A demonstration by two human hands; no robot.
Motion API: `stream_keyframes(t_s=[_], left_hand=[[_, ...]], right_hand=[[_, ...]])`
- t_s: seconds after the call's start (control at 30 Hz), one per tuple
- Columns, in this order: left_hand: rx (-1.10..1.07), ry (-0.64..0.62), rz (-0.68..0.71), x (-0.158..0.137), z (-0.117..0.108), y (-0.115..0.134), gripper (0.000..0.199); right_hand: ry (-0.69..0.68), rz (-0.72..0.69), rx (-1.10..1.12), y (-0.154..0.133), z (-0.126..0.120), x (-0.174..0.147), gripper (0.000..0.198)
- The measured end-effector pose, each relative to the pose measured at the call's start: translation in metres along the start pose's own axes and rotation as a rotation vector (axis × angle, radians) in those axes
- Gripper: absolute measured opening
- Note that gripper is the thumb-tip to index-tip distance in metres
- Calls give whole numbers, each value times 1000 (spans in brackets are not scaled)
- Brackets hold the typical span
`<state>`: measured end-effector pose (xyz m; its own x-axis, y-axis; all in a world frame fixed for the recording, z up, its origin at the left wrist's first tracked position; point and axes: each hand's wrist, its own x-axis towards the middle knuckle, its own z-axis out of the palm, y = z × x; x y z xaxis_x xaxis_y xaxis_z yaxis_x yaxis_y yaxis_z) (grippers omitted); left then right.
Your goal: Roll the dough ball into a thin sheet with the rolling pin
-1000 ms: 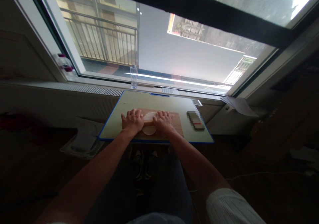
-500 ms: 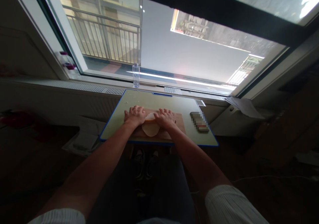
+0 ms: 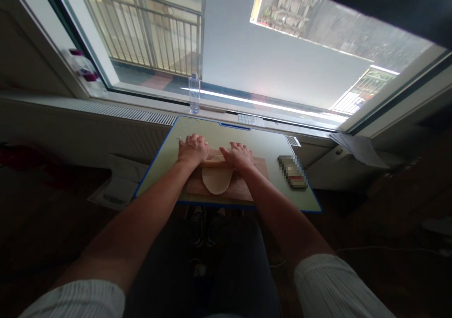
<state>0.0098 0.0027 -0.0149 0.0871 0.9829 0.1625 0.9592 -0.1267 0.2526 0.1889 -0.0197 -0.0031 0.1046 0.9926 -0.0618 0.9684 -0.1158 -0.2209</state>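
Observation:
A wooden rolling pin (image 3: 219, 164) lies crosswise over a flat, pale round of dough (image 3: 216, 180). My left hand (image 3: 194, 148) rests on the pin's left end, its palm pressing down and the fingers over the far side. On the right end my right hand (image 3: 238, 155) holds it the same way, with the thumb toward the middle. Both ends of the pin are hidden under the hands. Most of the dough shows on the near side of the pin, with a thin strip beyond it. Under the dough is a wooden board (image 3: 261, 171).
The board sits on a small light-green table (image 3: 162, 167) with a blue edge. A blurred-out flat object (image 3: 293, 172) lies at its right. Beyond stand a clear bottle (image 3: 194, 94) on the windowsill and purple-capped bottles (image 3: 83, 66) at the left. Papers (image 3: 360, 148) lie at the right.
Both hands and the rolling pin have moved a little away from me across the dough. More dough shows on the near side. The camera view has tilted down and come closer.

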Motion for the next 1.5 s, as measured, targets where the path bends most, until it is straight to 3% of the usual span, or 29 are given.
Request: stream_keyframes(t_s=[0.4,0.7,1.27,1.5], left_hand=[[18,17,-7,10,4,-2,47],[-10,-18,-6,-16,-4,0,48],[23,65,-48,-71,-4,5,47],[11,47,-77,-72,-5,7,47]], right_hand=[[38,4,51,0,2,8,70],[24,27,12,-1,-1,-18,69],[163,-23,-102,5,16,-67,62],[178,-47,-101,5,15,-71,62]])
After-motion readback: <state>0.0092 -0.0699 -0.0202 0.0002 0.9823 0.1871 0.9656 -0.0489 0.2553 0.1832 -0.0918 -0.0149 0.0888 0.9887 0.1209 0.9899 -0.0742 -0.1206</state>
